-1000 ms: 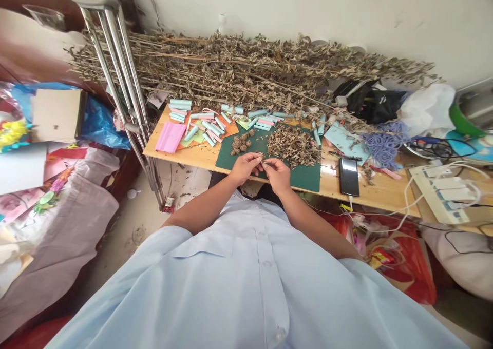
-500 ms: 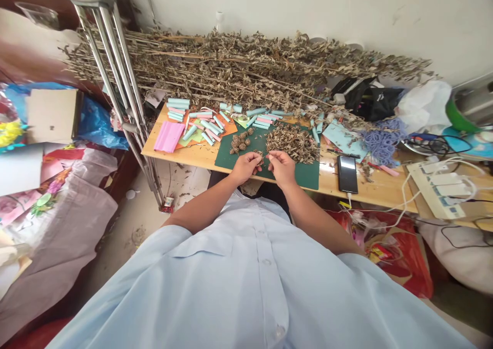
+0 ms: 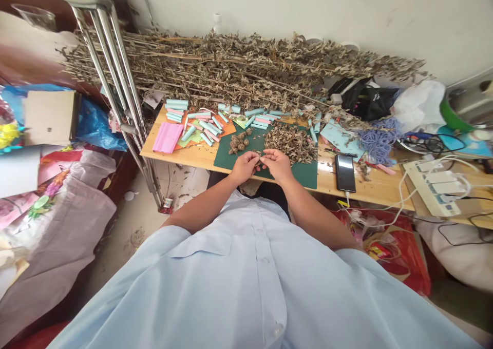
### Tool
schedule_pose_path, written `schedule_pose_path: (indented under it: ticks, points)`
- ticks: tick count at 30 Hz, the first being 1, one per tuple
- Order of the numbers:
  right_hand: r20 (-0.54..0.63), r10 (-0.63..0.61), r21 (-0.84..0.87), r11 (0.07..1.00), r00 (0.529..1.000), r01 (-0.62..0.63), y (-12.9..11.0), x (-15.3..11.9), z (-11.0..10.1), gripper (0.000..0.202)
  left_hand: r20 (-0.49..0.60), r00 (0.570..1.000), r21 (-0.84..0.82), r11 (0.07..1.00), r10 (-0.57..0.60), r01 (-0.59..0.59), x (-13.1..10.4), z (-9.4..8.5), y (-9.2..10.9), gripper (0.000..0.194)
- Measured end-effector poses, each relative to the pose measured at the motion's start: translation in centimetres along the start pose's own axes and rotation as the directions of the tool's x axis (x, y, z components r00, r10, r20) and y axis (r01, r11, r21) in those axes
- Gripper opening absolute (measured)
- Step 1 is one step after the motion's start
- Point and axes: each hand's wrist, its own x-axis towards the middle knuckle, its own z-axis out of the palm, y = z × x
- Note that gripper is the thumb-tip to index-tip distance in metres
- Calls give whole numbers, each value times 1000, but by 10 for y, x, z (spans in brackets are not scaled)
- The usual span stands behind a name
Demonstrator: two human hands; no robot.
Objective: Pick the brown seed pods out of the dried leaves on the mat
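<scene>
Over the front of a green mat (image 3: 269,176), my left hand (image 3: 245,167) pinches a small bit of dried leaf between thumb and fingers. My right hand (image 3: 276,165) meets it from the right, fingertips pressed together; what they hold is too small to make out. Behind my left hand sit several brown leaf balls (image 3: 239,142) on the mat. A loose heap of dried leaves (image 3: 290,142) lies just behind my right hand.
Dried stalks (image 3: 231,61) lie along the wall. Blue and pink paper rolls (image 3: 210,129) and a pink sheet (image 3: 168,137) are at left. To the right are a phone (image 3: 345,173), purple yarn (image 3: 380,139) and a power strip (image 3: 433,187). Metal crutches (image 3: 115,72) lean at the left edge.
My right hand has moved left, so its fingertips are now closer to those of my left hand. The view has shifted slightly.
</scene>
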Motion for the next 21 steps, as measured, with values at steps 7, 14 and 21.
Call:
schedule_pose_path:
  ticks: [7, 14, 21]
  points:
    - [23, -100, -50, 994, 995, 101, 0, 3, 5, 40, 28, 999, 102, 995, -15, 12, 1, -8, 7, 20]
    - [78, -201, -201, 956, 976, 213, 6, 5, 7, 38, 42, 999, 200, 980, 5, -14, 1, -17, 13, 19]
    - [61, -233, -264, 934, 971, 241, 7, 14, -1, 37, 51, 999, 102, 995, -8, 3, 3, -20, 6, 17]
